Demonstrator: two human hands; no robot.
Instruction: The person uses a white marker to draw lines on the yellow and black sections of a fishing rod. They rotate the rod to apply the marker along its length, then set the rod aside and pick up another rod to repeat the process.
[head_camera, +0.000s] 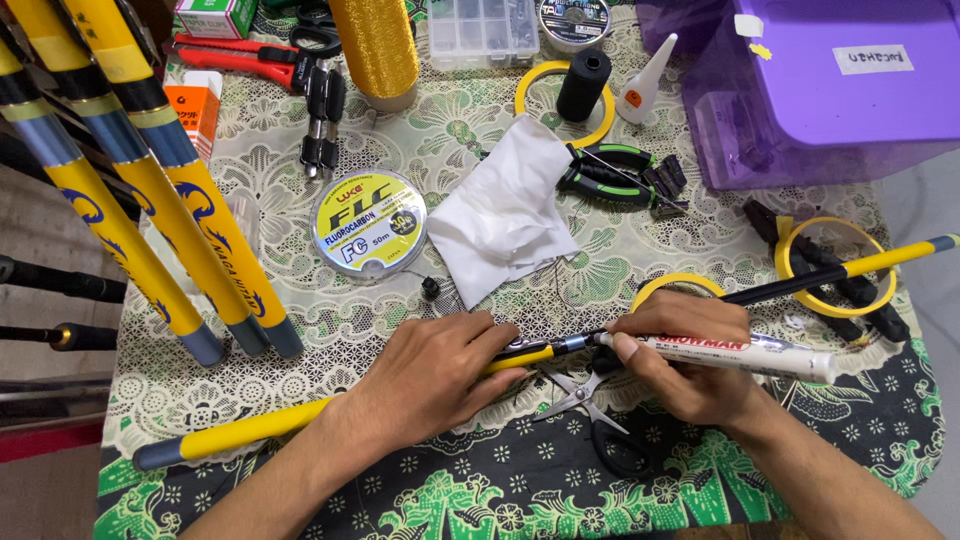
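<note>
A yellow and black fishing rod (250, 425) lies across the patterned tablecloth from lower left to upper right. My left hand (440, 375) grips it near the middle, beside a small metal fitting. My right hand (690, 360) holds a white marker pen (760, 355) with its tip against the rod at that fitting. Small scissors (590, 405) lie under my hands.
Three yellow rod sections (150, 200) lean at the left. A round spool of fishing line (368, 224), a white tissue (505, 215), green pliers (615, 175), yellow tape rings (835, 265), a gold thread cone (375, 45), a black spool (583, 85) and a purple plastic box (830, 80) crowd the table.
</note>
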